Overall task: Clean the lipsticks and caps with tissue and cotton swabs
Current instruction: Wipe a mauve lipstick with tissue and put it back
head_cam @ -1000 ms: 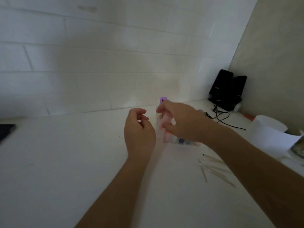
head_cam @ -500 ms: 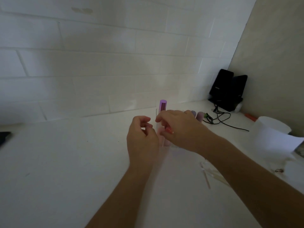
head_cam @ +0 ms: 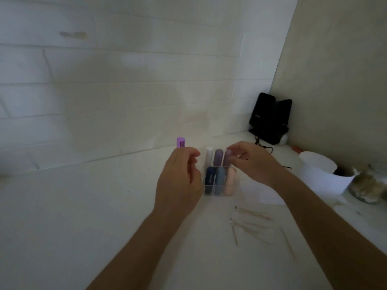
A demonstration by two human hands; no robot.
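No text can be read; the black speaker's [head_cam: 264, 114] small mark is blurred.

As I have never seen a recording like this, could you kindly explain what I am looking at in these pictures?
No machine is here: the grip is simply a person's two bare hands, filmed by one wide-angle camera worn on the head, looking forward and down. On the white counter stands a clear organiser holding six lipstick tubes. The right hand pinches the mauve tube at its back right. The left hand is curled beside the organiser; a purple tube shows just above it, but whether the hand holds it I cannot tell. Cotton swabs lie scattered nearer the camera, and a white tub stands to the right.
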